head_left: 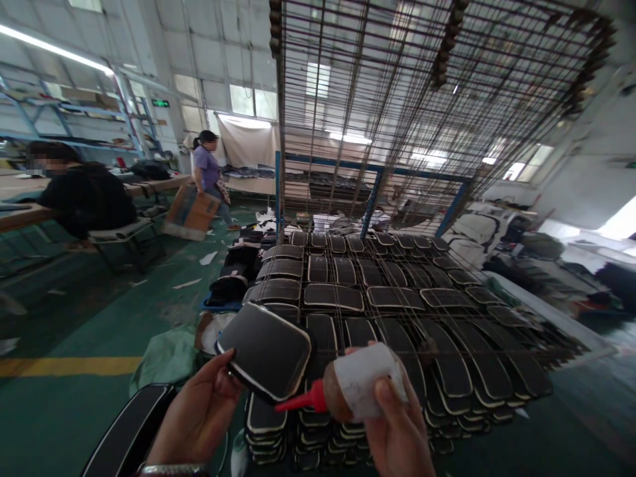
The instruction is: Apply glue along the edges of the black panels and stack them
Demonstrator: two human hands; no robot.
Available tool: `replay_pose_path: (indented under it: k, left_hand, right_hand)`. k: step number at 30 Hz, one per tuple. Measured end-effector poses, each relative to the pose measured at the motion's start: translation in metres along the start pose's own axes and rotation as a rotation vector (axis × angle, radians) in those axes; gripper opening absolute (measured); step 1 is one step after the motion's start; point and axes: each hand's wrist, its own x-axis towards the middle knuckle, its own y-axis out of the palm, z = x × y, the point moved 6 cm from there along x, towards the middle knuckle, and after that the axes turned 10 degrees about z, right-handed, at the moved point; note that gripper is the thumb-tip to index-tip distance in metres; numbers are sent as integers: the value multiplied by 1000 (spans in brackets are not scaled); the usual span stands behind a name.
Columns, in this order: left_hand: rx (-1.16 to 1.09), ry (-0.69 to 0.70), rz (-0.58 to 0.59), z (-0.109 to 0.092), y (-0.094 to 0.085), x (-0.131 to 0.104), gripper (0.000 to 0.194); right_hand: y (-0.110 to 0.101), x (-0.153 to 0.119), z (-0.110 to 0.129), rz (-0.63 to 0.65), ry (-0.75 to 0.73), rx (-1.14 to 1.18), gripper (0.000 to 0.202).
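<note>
My left hand point(211, 397) pinches the lower left edge of a dark, rounded panel point(268, 348) with a pale line along its rim. Fingers of my right hand point(397, 424) wrap round a squeeze bottle point(365, 381) that has a white wrapping and a red pointed nozzle point(303, 397). The bottle lies on its side in the air, its nozzle pointing left, near the panel's lower edge. Whether the tip touches the panel I cannot tell. Beneath both hands, many similar panels point(442, 364) sit in stacked rows on wire racks.
A raised wire rack point(397, 86) leans over the rows from behind. Another dark panel point(132, 430) stands at lower left, beside a green sack point(166, 358). One person point(89, 192) sits at a table; another point(209, 169) stands holding cardboard point(191, 212).
</note>
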Motion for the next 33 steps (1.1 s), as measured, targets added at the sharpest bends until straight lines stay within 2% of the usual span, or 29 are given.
replay_pose_path:
  k: [4,6,8,10,13,16,19,21,23,24,26,28,29,31,33]
  left_hand:
    - [-18,33,-40,-2,-2,3,30]
    - [-22,43,-63,-3,-6,7,29]
    - [-34,48,-65,-3,-10,10,27]
    - [-47,46,-79,-3,-15,12,25]
    - [-61,26,-103,-4,-22,13,29]
    - [-72,40,-57,-8,-22,15,28]
    - [-81,60,1,-10,-19,19,26]
    - [-89,64,16,-6,-15,23,24]
    - [-108,67,24,2,-8,27,22]
    - [-122,67,32,8,-3,29,22]
    - [-147,68,51,21,8,31,23]
    - [-146,68,68,37,21,31,25]
    - [-133,59,74,45,26,31,26]
    - [-99,31,82,60,35,29,28]
    - [-53,-41,99,76,40,28,26]
  right_hand:
    - [0,2,-26,-103,254,273,44]
    - [0,11,-23,-197,344,412,43]
    - [1,27,-7,-247,358,491,41]
    - [1,47,22,-244,281,508,41]
    - [-8,73,75,-246,86,465,38]
    - [-21,87,123,-244,-109,380,25]
    - [-42,83,141,-356,-183,349,21]
    - [-58,73,133,-423,-171,306,18]
    - [-70,59,110,-415,-138,240,22]
    - [-74,50,92,-412,-98,247,27]
    - [-75,31,46,-362,75,306,37]
    - [-58,12,-2,-198,317,373,38]
    - [-46,3,-21,-117,384,409,39]
    - [-21,-7,-48,-30,428,504,42]
    - [-1,-9,-61,5,403,566,43]
